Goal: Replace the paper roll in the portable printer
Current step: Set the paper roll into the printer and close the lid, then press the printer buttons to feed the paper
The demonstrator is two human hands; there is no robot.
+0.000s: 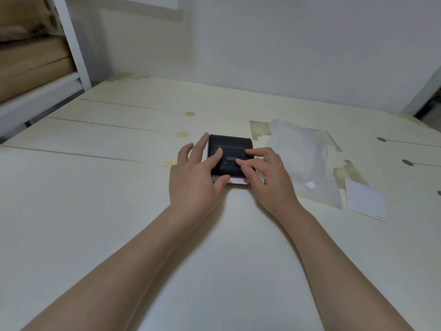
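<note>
A small black portable printer [230, 145] lies flat on the pale table [95, 187], lid down, with a strip of paper [238, 181] showing at its near edge. My left hand [194, 177] rests on the printer's left side, fingers spread over its top and thumb at the near edge. On the printer's right side my right hand [267, 177] lies with its fingertips pressing on the top face. Both hands touch the printer; neither lifts it.
A crumpled translucent plastic bag [305, 161] lies just right of the printer. A white paper sheet [366, 199] sits further right. A white shelf frame [71, 44] with cardboard stands at the far left. A wall runs behind the table.
</note>
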